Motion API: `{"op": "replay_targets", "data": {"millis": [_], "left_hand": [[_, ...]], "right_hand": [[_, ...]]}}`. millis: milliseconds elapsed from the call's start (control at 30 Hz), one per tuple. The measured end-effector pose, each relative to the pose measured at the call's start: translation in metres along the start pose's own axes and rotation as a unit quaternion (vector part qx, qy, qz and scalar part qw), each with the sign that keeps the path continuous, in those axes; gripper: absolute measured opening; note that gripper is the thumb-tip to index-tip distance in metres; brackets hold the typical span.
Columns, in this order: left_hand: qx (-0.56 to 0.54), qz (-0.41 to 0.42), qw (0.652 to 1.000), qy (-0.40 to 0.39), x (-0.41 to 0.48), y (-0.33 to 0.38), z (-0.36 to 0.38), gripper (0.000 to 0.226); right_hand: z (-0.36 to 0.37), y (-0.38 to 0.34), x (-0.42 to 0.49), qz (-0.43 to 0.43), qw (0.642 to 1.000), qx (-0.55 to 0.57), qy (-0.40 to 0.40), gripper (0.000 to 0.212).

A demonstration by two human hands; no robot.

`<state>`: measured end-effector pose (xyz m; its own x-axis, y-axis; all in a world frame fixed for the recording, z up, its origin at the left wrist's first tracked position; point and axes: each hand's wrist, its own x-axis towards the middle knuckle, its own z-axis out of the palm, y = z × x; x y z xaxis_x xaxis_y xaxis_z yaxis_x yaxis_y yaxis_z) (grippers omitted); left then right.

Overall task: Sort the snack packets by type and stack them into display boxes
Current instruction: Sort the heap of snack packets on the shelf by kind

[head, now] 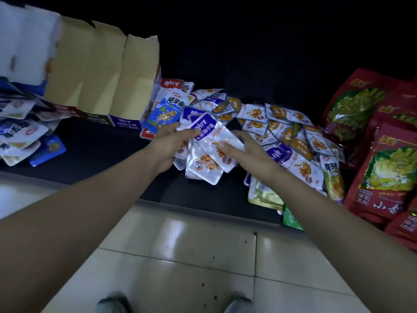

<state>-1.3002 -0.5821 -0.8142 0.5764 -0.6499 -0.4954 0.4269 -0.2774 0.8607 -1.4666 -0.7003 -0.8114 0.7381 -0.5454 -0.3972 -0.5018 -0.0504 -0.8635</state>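
Observation:
A dark shelf holds a heap of small snack packets. My left hand grips a fanned bunch of purple-and-silver packets at their top edge, thumb over the front one. My right hand touches the right side of that bunch with its fingers spread. Orange-and-silver packets lie scattered behind and to the right. A blue packet and a green packet sit among them. An open cardboard display box stands at the back left, its flaps up.
Large red bags with pictured green vegetables are stacked at the right. More blue and white packets pile up at the far left. Pale floor tiles and my shoes show below the shelf edge.

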Motion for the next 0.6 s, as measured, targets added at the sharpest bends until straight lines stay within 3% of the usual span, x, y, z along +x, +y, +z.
{"op": "replay_targets", "data": {"millis": [100,167,300,400,500,600], "left_hand": [[-0.024,0.018,0.999,-0.021,-0.003,-0.003,0.001,0.029],[0.004,0.039,0.999,-0.01,0.001,-0.004,-0.002,0.025],[0.059,0.083,0.995,0.006,0.012,0.004,-0.009,0.019],[0.111,0.136,0.981,0.078,0.021,0.017,-0.015,0.015],[0.245,0.226,0.927,0.174,0.033,0.021,-0.029,0.024],[0.318,0.275,0.89,0.176,0.036,0.011,-0.04,0.029]], "right_hand": [[0.021,-0.009,0.016,0.06,0.985,0.152,-0.05,0.027],[0.03,-0.012,0.023,0.076,0.976,0.2,-0.049,0.017],[0.031,-0.023,0.045,0.07,0.966,0.247,0.017,0.033],[0.029,-0.036,0.068,0.054,0.964,0.251,0.066,0.041],[0.034,-0.049,0.093,0.032,0.966,0.237,0.098,0.04],[0.044,-0.053,0.112,0.017,0.977,0.177,0.115,0.04]]}}
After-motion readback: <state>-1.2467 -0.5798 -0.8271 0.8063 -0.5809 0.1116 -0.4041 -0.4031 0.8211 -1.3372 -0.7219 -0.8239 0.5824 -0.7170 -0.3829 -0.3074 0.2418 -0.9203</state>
